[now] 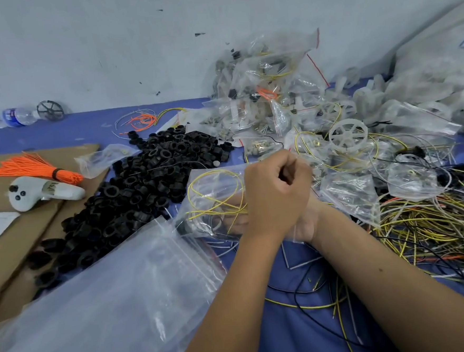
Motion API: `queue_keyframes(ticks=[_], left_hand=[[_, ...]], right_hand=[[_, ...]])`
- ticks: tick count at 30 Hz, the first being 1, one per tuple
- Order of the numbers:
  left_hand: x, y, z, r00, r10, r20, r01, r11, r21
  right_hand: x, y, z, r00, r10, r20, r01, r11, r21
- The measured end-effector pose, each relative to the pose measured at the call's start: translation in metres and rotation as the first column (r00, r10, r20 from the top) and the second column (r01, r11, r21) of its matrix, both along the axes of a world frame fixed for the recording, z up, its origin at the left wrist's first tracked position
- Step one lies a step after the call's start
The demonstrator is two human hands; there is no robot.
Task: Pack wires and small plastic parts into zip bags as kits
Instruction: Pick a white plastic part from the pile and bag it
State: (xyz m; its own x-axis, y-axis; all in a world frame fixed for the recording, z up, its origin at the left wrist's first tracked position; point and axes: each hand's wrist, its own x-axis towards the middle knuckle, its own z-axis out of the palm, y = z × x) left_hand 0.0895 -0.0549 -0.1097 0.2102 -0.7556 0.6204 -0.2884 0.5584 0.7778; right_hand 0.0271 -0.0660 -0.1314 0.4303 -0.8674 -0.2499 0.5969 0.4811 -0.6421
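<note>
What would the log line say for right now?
left hand: pinching bag top | right hand: under bag | zip bag: yellow wire inside | black rings: piled left

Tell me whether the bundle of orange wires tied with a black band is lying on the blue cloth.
No: the bundle of orange wires lies on the brown cardboard sheet, left of the pile of black plastic rings.

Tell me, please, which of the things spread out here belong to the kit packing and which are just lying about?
Part of the job:
- zip bag with yellow wire, held by both hands: left, right
- black plastic rings
- loose wires
- white wheel
- packed bags
- empty bags

Just lying about:
- water bottle
- white controller
- cardboard
</note>
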Motion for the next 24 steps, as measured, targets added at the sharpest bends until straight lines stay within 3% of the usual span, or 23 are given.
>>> queue_keyframes(ticks=[1, 2, 4, 6, 8, 13, 16, 18, 24], left_hand=[[0.002, -0.001, 0.000, 0.999, 0.030, 0.021, -0.030, 1.000, 0.000], [0.004, -0.002, 0.000, 0.997, 0.062, 0.041, -0.062, 0.998, -0.004], [0.009, -0.003, -0.001, 0.987, 0.149, 0.066, -0.148, 0.989, -0.016], [0.015, -0.006, -0.002, 0.969, 0.243, 0.044, -0.243, 0.970, -0.004], [0.020, -0.008, -0.003, 0.952, 0.307, -0.001, -0.307, 0.951, 0.031], [0.025, -0.009, -0.005, 0.930, 0.366, -0.025, -0.363, 0.928, 0.082], [0.026, -0.010, -0.005, 0.924, 0.383, -0.002, -0.380, 0.919, 0.105], [0.027, -0.010, -0.006, 0.925, 0.380, -0.018, -0.373, 0.916, 0.148], [0.024, -0.008, -0.004, 0.923, 0.370, -0.106, -0.341, 0.914, 0.221]], right_hand=[[-0.003, -0.001, 0.004, 0.993, 0.103, 0.054, -0.101, 0.994, -0.041], [-0.008, -0.001, 0.008, 0.982, 0.189, 0.003, -0.189, 0.980, -0.063], [-0.014, -0.008, 0.016, 0.914, 0.311, -0.260, -0.348, 0.931, -0.112], [-0.020, -0.011, 0.024, 0.893, 0.188, -0.410, -0.289, 0.937, -0.199], [-0.026, -0.009, 0.031, 0.886, 0.043, -0.461, -0.195, 0.938, -0.286], [-0.041, 0.000, 0.028, 0.877, -0.019, -0.480, -0.075, 0.981, -0.176], [-0.044, 0.006, 0.028, 0.959, 0.091, -0.269, -0.113, 0.991, -0.069], [-0.042, 0.009, 0.027, 0.968, 0.153, -0.201, -0.174, 0.981, -0.090], [-0.016, -0.003, 0.023, 0.900, 0.236, -0.366, -0.292, 0.951, -0.103]])
